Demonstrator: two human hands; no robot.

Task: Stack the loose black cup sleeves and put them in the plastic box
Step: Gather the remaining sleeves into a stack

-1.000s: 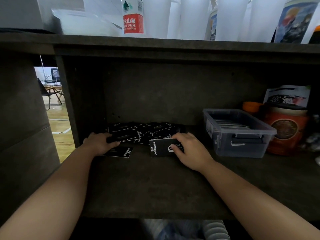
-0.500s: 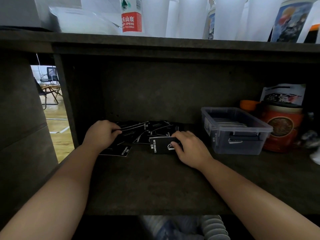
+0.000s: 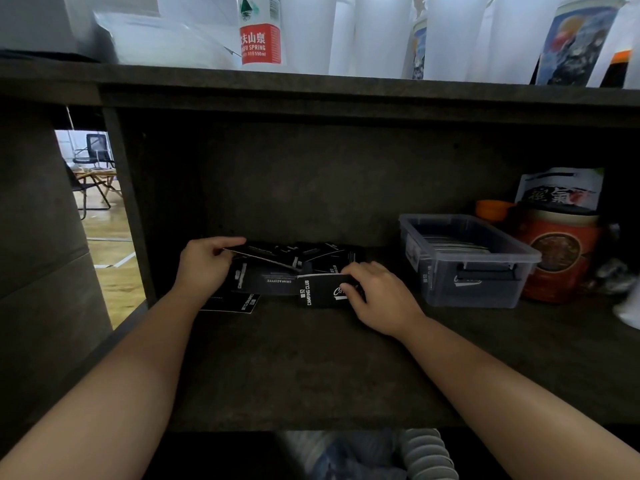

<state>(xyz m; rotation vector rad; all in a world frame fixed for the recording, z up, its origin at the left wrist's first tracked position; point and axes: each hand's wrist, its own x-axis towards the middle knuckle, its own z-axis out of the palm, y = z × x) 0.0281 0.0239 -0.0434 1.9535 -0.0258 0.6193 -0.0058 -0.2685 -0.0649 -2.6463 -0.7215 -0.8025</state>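
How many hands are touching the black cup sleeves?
2. The left hand pinches one lifted sleeve at the pile's left end. The right hand holds the small stack in front of the pile, left of the plastic box.

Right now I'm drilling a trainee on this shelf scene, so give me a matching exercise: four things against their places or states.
Things:
1. left hand
2. right hand
3. plastic box
4. water bottle

Places or states:
A. on the upper shelf
B. lifts one black sleeve by its edge
C. right of the loose sleeves, some sleeves inside
D. holds the sleeve stack on the shelf

Pairs: 1-B, 2-D, 3-C, 4-A
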